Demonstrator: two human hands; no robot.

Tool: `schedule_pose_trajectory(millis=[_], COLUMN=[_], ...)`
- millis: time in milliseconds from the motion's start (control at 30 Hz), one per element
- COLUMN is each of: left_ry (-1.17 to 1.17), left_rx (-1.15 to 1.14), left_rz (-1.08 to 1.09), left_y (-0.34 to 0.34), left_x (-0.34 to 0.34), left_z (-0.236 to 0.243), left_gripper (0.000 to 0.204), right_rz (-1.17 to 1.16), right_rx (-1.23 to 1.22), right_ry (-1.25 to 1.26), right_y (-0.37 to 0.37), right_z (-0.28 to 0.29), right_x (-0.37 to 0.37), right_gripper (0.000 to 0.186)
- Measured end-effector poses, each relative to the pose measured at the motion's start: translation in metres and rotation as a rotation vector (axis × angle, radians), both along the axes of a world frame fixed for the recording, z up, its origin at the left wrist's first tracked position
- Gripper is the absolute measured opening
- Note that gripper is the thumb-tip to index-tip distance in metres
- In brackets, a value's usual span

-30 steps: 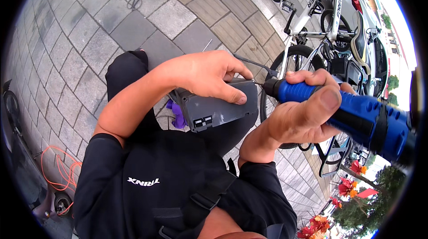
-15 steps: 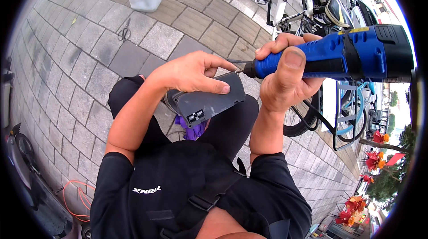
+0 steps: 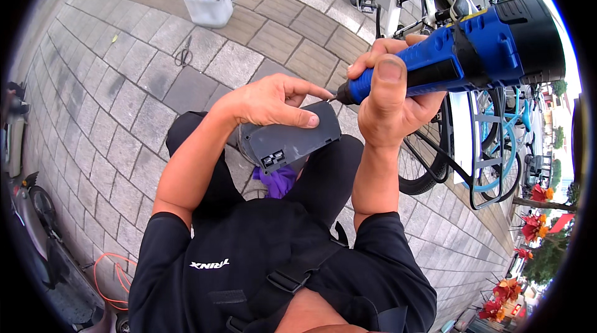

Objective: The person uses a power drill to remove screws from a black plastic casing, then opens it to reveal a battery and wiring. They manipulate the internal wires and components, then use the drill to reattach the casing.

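Observation:
My left hand (image 3: 264,101) grips a dark grey plastic casing (image 3: 283,143) over my lap, thumb on its flat face. A small rectangular socket with metal contacts shows at the casing's near left end. My right hand (image 3: 385,109) is wrapped round a blue and black cordless screwdriver (image 3: 463,53), its rear end raised to the right. The screwdriver's tip meets the casing's far edge, close to my left index fingertip. Whether a screw sits under the tip is too small to tell. A purple cloth (image 3: 273,182) lies below the casing, between my legs.
A white plastic jug (image 3: 210,9) filled with tools stands on the paving ahead, with a scissors-like tool (image 3: 183,56) lying nearer. Bicycles, one with a white frame (image 3: 393,6), stand at the right. At the left are a scooter (image 3: 46,233) and an orange cable (image 3: 102,278).
The screwdriver's rear end has swung upward and slightly left, while its tip stays at the casing's edge. My left hand keeps its hold. The whole view has shifted a little.

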State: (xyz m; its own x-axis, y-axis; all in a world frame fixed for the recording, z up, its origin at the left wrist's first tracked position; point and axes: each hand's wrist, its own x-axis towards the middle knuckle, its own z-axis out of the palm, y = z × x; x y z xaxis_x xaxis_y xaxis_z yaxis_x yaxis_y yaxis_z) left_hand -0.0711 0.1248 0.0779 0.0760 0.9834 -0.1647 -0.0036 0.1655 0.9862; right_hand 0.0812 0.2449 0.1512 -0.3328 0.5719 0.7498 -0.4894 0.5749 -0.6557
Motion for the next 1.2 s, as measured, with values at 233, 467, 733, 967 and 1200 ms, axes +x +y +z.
schedule_pose_trajectory(millis=[233,467,733,967,1200], left_ry=[0.016,0.106,0.597,0.631,0.657], left_rx=[0.010,0.029,0.075,0.069,0.601], left_rz=[0.000,0.022,-0.098,-0.034,0.153], left_y=[0.002,0.017,0.041,0.045,0.028], left_x=[-0.001,-0.002,0.003,0.011,0.014], left_z=[-0.004,-0.003,0.043,0.042,0.041], left_gripper=[0.062,0.049,0.028,0.020,0.012], right_rz=[0.015,-0.002,-0.065,-0.126,-0.140], right_rx=[-0.062,-0.126,-0.213,-0.421,-0.539], right_ry=[0.029,0.106,0.297,0.197,0.230], right_y=[-0.003,-0.003,0.006,0.013,0.025], right_z=[0.002,0.016,0.001,-0.030,-0.038], right_x=[0.000,0.015,0.046,0.079,0.091], right_gripper=[0.053,0.063,0.064,0.057,0.060])
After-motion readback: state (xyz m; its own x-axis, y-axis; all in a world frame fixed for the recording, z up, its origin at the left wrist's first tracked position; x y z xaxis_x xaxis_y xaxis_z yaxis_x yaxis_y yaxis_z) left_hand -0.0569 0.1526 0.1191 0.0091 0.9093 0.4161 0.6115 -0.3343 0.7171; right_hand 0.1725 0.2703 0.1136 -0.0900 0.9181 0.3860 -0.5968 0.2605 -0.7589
